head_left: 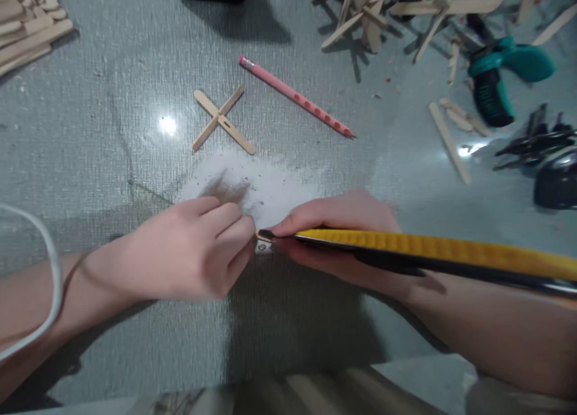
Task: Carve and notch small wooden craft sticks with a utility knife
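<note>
Your left hand (202, 247), near the centre of the frame, is clenched, its fingers seemingly pinching a wooden stick (261, 237); only a sliver of it shows, between your hands. Your right hand (333, 214) grasps a yellow-and-black tool (428, 251) close to its dark tip, probably for finer control, while the long body lies back over your forearm, likely to keep it steady. The tip meets the sliver, though you can't tell exactly how they touch. Above your hands, the crossed sticks (237, 137) and pink pencil (293, 93) lie apart from your fingers, which leaves both easy to reach.
</note>
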The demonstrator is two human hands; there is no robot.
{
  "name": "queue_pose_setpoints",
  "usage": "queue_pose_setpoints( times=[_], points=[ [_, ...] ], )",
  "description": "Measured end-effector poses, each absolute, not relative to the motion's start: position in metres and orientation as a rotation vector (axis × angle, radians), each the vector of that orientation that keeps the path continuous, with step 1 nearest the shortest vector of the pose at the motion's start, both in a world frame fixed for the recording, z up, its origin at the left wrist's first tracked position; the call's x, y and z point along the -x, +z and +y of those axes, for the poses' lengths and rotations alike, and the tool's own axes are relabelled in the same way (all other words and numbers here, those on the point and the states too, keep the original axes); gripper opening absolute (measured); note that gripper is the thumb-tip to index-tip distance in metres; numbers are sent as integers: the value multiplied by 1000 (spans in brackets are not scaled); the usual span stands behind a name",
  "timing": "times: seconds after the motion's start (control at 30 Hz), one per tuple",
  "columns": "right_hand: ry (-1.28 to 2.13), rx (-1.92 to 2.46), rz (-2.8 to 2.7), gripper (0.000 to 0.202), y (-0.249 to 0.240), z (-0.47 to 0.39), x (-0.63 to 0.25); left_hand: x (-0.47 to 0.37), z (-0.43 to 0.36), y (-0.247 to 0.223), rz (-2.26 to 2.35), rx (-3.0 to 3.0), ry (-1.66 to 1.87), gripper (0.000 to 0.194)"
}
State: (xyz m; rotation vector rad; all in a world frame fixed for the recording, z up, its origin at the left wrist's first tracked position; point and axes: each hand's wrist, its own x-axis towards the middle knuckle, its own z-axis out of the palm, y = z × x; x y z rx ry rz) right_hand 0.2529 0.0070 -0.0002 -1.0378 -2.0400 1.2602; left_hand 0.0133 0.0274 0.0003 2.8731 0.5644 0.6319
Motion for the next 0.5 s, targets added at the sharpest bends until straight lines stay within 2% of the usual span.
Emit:
queue_pose_setpoints(
  times=[0.5],
  points=[
    [1248, 963, -2019, 12, -6, 6, -257, -11, 24, -1, 546, -2962, 653, 31]
  ],
)
